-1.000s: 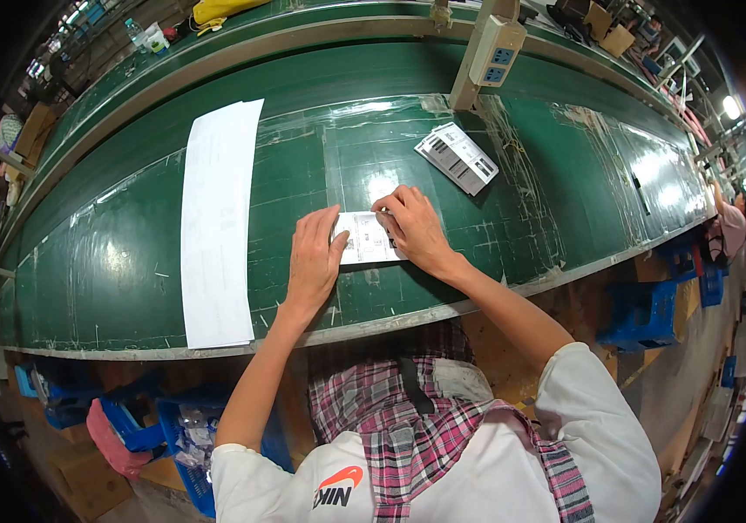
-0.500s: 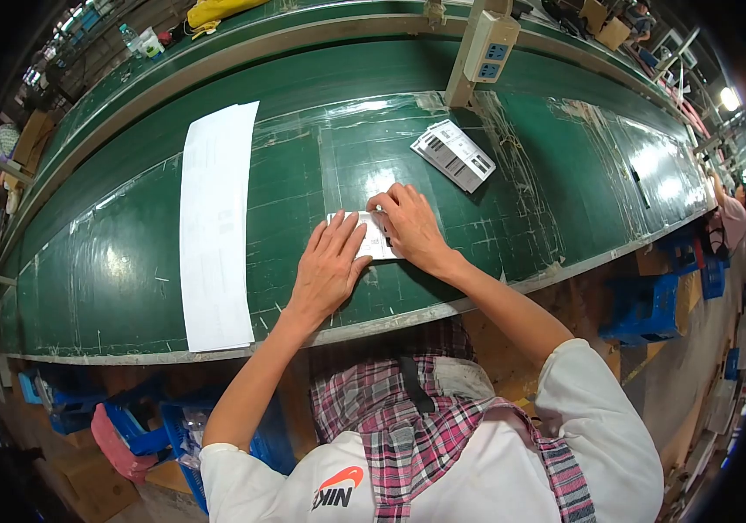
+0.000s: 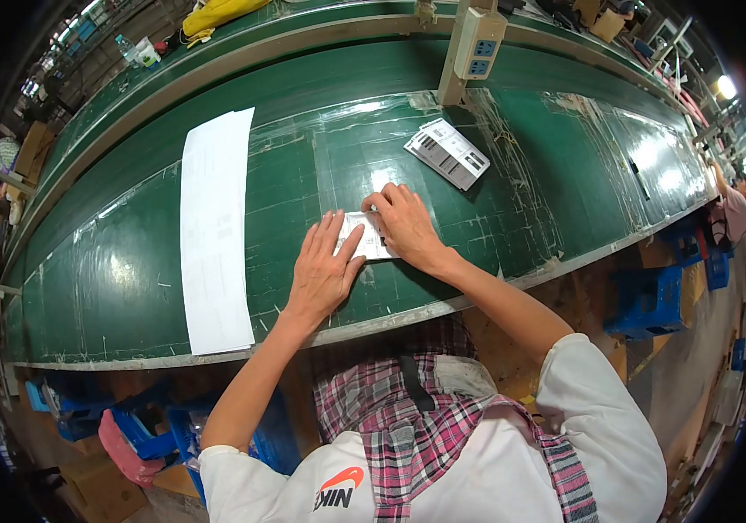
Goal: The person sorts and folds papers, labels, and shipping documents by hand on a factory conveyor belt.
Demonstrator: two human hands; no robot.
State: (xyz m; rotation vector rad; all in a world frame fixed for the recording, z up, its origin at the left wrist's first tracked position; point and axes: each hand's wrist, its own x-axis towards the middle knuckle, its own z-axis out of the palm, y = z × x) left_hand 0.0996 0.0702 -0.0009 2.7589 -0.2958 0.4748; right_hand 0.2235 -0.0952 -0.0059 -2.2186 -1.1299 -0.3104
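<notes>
Beneath my hands lies a small folded printed sheet [image 3: 373,247], white with black print, flat on the green bench. My left hand [image 3: 317,272] rests palm down at the sheet's left side, its fingers stretched out and spread, a finger lying on the paper. At the sheet's upper right, my right hand [image 3: 410,228] has its fingers bent and closed on the paper's edge. Its fingertips partly hide that edge. Beyond my right hand is a pile of folded printed leaflets [image 3: 450,152], slightly fanned. To the left lies a long stack of white paper sheets [image 3: 216,231].
The green bench [image 3: 295,174] has worn tape strips and a metal front edge. A post with a power socket box [image 3: 481,45] stands at its back. Blue crates [image 3: 647,301] sit below on the right, and more below on the left. A yellow cloth [image 3: 220,16] lies far back.
My left hand's fingers have spread and shifted slightly left, showing more of the sheet. My right hand stays at the upper edge. The whole view has shifted a little.
</notes>
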